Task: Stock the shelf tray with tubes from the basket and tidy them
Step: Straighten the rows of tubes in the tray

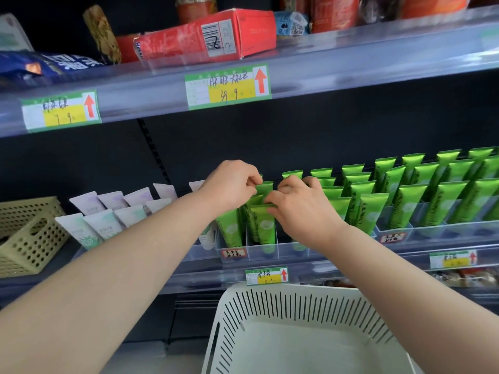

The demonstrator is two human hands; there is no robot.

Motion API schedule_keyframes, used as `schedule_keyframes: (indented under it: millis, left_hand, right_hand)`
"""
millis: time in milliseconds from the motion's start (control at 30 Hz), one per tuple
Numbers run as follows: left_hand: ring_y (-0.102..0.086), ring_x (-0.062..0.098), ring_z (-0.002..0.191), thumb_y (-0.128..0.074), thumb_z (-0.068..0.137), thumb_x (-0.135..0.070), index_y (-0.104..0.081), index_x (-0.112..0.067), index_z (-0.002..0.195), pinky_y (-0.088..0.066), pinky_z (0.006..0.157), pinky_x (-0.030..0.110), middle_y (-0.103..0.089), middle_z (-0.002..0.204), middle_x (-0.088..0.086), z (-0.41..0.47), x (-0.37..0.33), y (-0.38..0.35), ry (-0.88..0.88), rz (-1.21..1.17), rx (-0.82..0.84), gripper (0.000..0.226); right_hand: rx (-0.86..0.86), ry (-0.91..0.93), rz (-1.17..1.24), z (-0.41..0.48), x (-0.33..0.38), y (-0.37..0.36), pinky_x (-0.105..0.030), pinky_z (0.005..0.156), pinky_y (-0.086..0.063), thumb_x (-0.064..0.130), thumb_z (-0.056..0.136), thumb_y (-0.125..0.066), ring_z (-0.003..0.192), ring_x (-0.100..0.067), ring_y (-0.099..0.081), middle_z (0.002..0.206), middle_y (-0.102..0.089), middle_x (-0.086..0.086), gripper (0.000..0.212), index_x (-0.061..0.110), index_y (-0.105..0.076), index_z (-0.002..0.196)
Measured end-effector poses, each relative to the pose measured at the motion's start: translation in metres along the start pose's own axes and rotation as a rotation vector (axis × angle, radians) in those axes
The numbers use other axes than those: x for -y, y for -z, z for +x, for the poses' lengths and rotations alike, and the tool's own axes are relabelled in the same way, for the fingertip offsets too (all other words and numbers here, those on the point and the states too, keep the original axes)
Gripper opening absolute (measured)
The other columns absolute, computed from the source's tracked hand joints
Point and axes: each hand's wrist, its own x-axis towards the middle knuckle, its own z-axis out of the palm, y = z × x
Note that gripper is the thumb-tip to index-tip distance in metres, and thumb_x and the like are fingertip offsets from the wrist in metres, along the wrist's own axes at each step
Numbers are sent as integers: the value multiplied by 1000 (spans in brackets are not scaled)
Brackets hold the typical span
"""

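Left hand (232, 184) and right hand (299, 209) pinch the crimped tops of green tubes (266, 225) in the clear shelf tray (283, 252).
Fingers (252, 180) and thumbs of the 2 hands curl onto tube tops near the tray's left end, hands close together; the tubes stand upright in rows. White slotted basket (297, 300) sits below the shelf, between the forearms. Pale tubes (108, 209) lean just left of the tray, near a tan perforated basket (29, 238).
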Motion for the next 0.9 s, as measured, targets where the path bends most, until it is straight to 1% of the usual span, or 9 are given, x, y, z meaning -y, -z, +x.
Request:
schedule_keyframes:
  millis: [100, 200, 300, 433, 633, 767, 900]
  left_hand:
    - [-65, 10, 86, -65, 82, -8, -74, -25, 97, -56, 84, 34, -67, 85, -12, 0, -2, -1, 14, 41, 60, 24]
    - [-65, 11, 88, -61, 83, -2, -73, -24, 102, -55, 84, 33, -67, 89, -10, 0, -3, -3, 27, 73, 94, 31]
    - [-63, 11, 90, -61, 84, -1, -71, -24, 106, -54, 84, 31, -66, 92, -9, 1, -5, -7, 42, 76, 71, 34]
    - [-62, 12, 89, -61, 85, -3, -69, -30, 107, -55, 83, 34, -65, 93, -10, 4, -8, -14, 57, 36, 17, 36]
    - [-62, 10, 87, -63, 86, -5, -69, -28, 110, -54, 85, 34, -65, 91, -9, 6, -14, -17, 27, -10, 24, 33]
    - [-64, 5, 83, -67, 84, -9, -70, -27, 105, -55, 85, 33, -65, 84, -14, 5, -10, -14, 45, -46, 24, 28]
    - [-66, 4, 81, -73, 82, -17, -72, -22, 102, -55, 85, 31, -68, 81, -13, 8, -5, -5, 62, -159, -34, 21]
  right_hand:
    - [-99, -4, -9, -6, -5, 1, -45, 84, -41, 37, 84, -66, 102, -23, -56, 90, -69, 4, 19, 22, -71, 95]
    - [-126, -23, 6, -12, -11, 2, -44, 82, -42, 36, 82, -68, 100, -25, -56, 100, -67, 3, 18, 23, -72, 95]
    - [-132, -46, 25, -18, -15, 3, -45, 81, -44, 34, 82, -69, 101, -26, -57, 107, -65, 0, 17, 23, -72, 95]
    - [-132, -55, 24, -22, -17, 3, -46, 83, -44, 33, 82, -69, 106, -28, -56, 112, -63, -3, 18, 21, -72, 95]
    - [-92, -76, 26, -23, -20, 4, -47, 84, -44, 35, 83, -68, 108, -28, -55, 113, -63, -3, 20, 21, -71, 97]
    - [-86, -76, 44, -23, -19, 4, -47, 85, -43, 36, 84, -66, 108, -27, -55, 113, -63, -2, 22, 20, -71, 99]
    - [-95, -79, 65, -21, -17, 4, -46, 85, -42, 37, 86, -63, 107, -26, -54, 113, -63, -1, 23, 20, -70, 100]
